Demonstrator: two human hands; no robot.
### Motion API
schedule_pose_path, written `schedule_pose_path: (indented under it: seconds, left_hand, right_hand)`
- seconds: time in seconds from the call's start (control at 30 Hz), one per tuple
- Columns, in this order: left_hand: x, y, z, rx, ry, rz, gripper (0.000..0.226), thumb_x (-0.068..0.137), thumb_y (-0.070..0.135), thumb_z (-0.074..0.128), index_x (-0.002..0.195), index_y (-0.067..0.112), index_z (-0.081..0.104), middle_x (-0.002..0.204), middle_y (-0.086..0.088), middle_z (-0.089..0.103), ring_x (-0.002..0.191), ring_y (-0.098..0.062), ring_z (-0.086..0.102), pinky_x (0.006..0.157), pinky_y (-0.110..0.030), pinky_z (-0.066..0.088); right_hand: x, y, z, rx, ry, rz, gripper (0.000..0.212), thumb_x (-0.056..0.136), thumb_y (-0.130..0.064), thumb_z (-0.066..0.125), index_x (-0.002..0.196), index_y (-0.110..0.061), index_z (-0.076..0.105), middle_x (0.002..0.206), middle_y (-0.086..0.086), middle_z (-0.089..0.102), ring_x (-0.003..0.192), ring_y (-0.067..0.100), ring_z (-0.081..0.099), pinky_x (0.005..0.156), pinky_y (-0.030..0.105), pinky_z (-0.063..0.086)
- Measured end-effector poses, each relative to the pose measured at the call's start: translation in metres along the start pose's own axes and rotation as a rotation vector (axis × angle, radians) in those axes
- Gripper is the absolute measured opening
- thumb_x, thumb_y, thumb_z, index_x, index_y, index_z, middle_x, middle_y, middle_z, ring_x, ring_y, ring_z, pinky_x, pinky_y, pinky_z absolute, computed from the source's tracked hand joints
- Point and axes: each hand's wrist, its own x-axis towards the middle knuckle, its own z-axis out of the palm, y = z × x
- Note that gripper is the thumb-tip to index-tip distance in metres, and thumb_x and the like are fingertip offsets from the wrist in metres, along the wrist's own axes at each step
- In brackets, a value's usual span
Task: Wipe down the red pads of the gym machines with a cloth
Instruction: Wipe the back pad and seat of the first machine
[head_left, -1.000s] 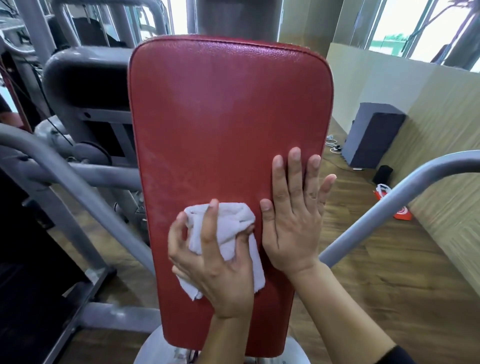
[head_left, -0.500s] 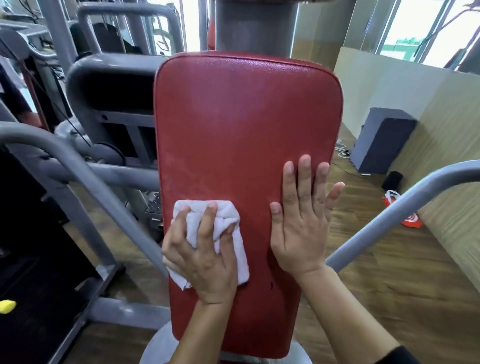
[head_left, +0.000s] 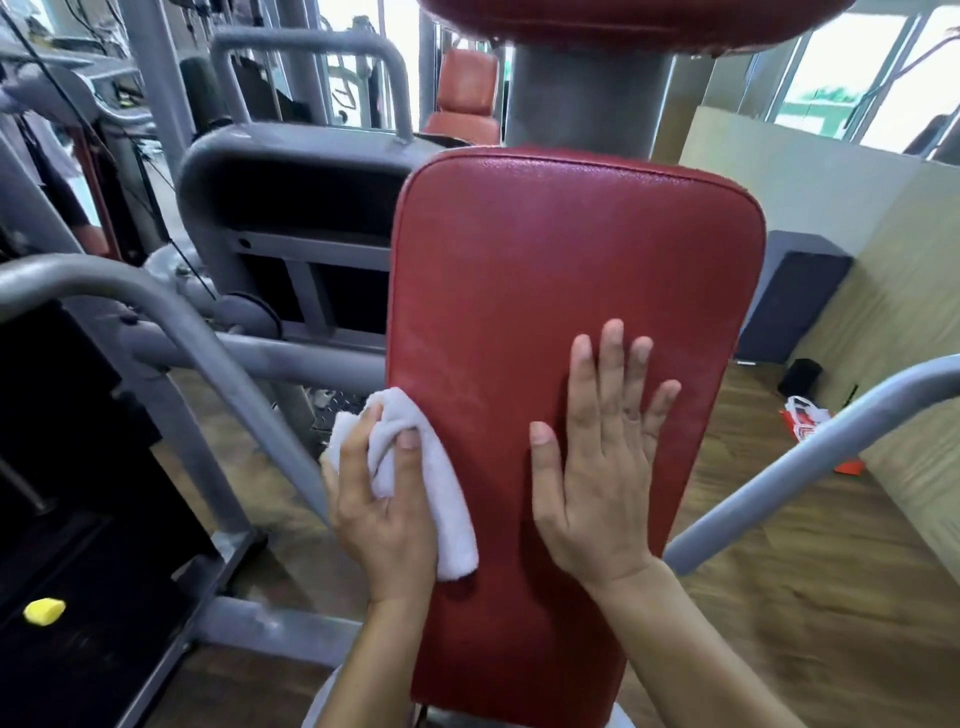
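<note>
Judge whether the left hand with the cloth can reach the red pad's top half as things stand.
Probably yes: the left hand grips the cloth at the left edge of the red pad; bare surface lies above, and the right hand rests flat aside.

A wood-plank floor (head_left: 779, 597) runs to a pale low partition (head_left: 810, 176) on your right. The partition meets a wood-grain wall (head_left: 914, 322), and bright daylight comes through the windows (head_left: 831, 62) above them. Against the partition stands a dark grey box (head_left: 789, 296), with a small black object (head_left: 800, 376) and a red-and-white bag (head_left: 808, 415) on the floor near it. To your left stand grey machine frames (head_left: 291, 166), and a small yellow thing (head_left: 44, 610) lies on a black base (head_left: 78, 675).
</note>
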Motion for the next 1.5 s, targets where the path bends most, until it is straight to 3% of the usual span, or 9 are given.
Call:
schedule_pose_path:
  seconds: [0.1, 0.2, 0.33, 0.53, 0.77, 1.03, 1.17, 1.3, 1.5]
  left_hand:
    - [0.029, 0.023, -0.004, -0.115, -0.103, -0.090, 0.014, 0.079, 0.063, 0.046, 0.088, 0.062, 0.057, 0.125, 0.021, 0.051, 0.116, 0.018, 0.043, 0.102, -0.011, 0.031]
    - [0.057, 0.035, -0.005, -0.213, -0.220, -0.056, 0.015, 0.081, 0.061, 0.050, 0.092, 0.061, 0.060, 0.123, 0.005, 0.062, 0.120, -0.007, 0.055, 0.104, -0.030, 0.042]
    - [0.055, 0.002, -0.017, -0.273, -0.349, -0.096, 0.021, 0.081, 0.054, 0.050, 0.096, 0.045, 0.063, 0.117, 0.018, 0.058, 0.114, 0.012, 0.051, 0.093, -0.005, 0.035]
    - [0.034, -0.057, -0.036, -0.274, -0.415, -0.410, 0.028, 0.073, 0.061, 0.048, 0.090, 0.050, 0.067, 0.113, 0.025, 0.060, 0.117, -0.005, 0.054, 0.095, -0.009, 0.036]
    - [0.067, -0.010, -0.021, -0.269, -0.526, -0.224, 0.048, 0.082, 0.068, 0.049, 0.109, 0.035, 0.068, 0.122, 0.012, 0.060, 0.120, -0.002, 0.052, 0.101, -0.018, 0.038]
    - [0.031, -0.086, -0.057, -0.178, -0.605, -0.649, 0.016, 0.097, 0.027, 0.056, 0.100, 0.042, 0.054, 0.119, 0.012, 0.056, 0.126, -0.016, 0.050, 0.098, -0.017, 0.032]
    - [0.042, -0.071, -0.048, -0.179, -0.625, -0.575, 0.016, 0.081, 0.055, 0.050, 0.095, 0.052, 0.055, 0.119, 0.026, 0.054, 0.119, 0.004, 0.049, 0.101, -0.018, 0.034]
    - [0.039, -0.071, -0.048, -0.166, -0.619, -0.530, 0.017, 0.096, 0.037, 0.053, 0.092, 0.054, 0.055, 0.111, 0.035, 0.050, 0.108, 0.022, 0.045, 0.091, -0.001, 0.030]
    - [0.009, -0.144, -0.068, 0.086, -0.527, -0.689, 0.016, 0.095, 0.047, 0.045, 0.109, 0.049, 0.053, 0.121, 0.030, 0.053, 0.104, -0.006, 0.055, 0.088, 0.000, 0.033]
  right_hand:
    - [0.021, -0.027, 0.007, 0.053, -0.031, -0.047, 0.063, 0.096, -0.021, 0.037, 0.151, -0.009, 0.009, 0.159, -0.004, -0.012, 0.147, 0.019, -0.008, 0.118, 0.042, -0.009]
    - [0.044, -0.047, 0.013, 0.064, -0.037, -0.042, 0.061, 0.095, -0.019, 0.037, 0.149, -0.006, 0.013, 0.157, -0.002, 0.001, 0.147, 0.017, -0.008, 0.118, 0.041, -0.009]
    - [0.065, -0.066, 0.026, -0.027, -0.039, -0.039, 0.061, 0.094, -0.020, 0.038, 0.149, -0.006, 0.013, 0.155, -0.004, 0.004, 0.146, 0.015, -0.010, 0.118, 0.041, -0.010]
    - [0.066, -0.079, 0.042, -0.224, -0.024, 0.029, 0.078, 0.092, -0.040, 0.049, 0.152, -0.014, 0.006, 0.157, -0.009, -0.018, 0.145, 0.018, -0.017, 0.116, 0.042, -0.014]
    - [0.066, -0.089, 0.049, -0.318, -0.018, 0.109, 0.090, 0.085, -0.042, 0.059, 0.149, -0.005, 0.007, 0.159, 0.012, -0.008, 0.144, 0.016, -0.020, 0.116, 0.042, -0.014]
    - [0.064, -0.094, 0.048, -0.320, -0.029, 0.125, 0.092, 0.085, -0.036, 0.064, 0.149, -0.003, 0.006, 0.156, 0.005, -0.001, 0.144, 0.016, -0.020, 0.117, 0.042, -0.013]
    - [0.056, -0.097, 0.058, -0.355, -0.017, 0.139, 0.106, 0.079, -0.043, 0.068, 0.151, -0.011, -0.003, 0.157, -0.006, -0.023, 0.143, 0.015, -0.022, 0.116, 0.041, -0.014]
    - [0.043, -0.097, 0.067, -0.384, -0.033, 0.127, 0.119, 0.072, -0.045, 0.071, 0.151, -0.020, -0.015, 0.155, -0.009, -0.026, 0.143, 0.015, -0.023, 0.116, 0.040, -0.016]
    - [0.036, -0.094, 0.073, -0.397, -0.003, 0.118, 0.120, 0.071, -0.046, 0.072, 0.151, -0.021, -0.015, 0.156, -0.010, -0.025, 0.143, 0.014, -0.023, 0.115, 0.039, -0.017]
